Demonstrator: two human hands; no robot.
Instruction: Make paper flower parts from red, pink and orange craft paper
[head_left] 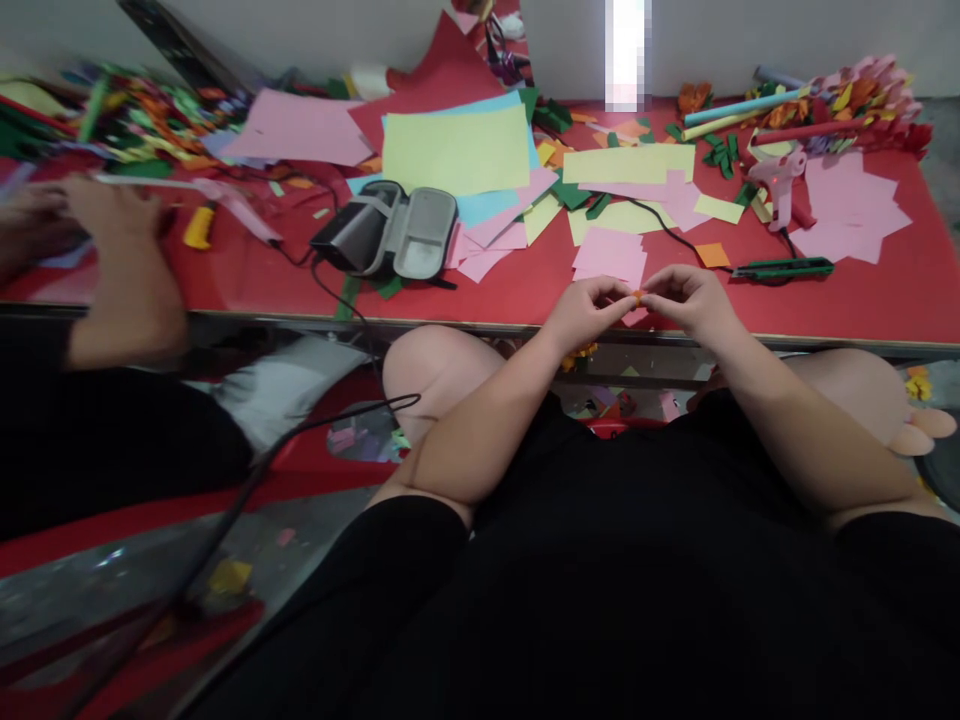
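Observation:
Between my fingertips is a small piece of orange paper, too small for its exact shape to show. My left hand pinches it from the left, and my right hand pinches it from the right. Both hands are above the front edge of the red table. Just behind them lie pink paper squares. An orange paper square and a green utility knife lie to the right of my right hand. Farther back, a pink glue gun stands on its nozzle side.
An open grey case with a dark device sits left of my hands. Stacked yellow sheets and paper flowers line the back. At left, a co-worker's hands are near another glue gun. A black cable runs beside my left arm.

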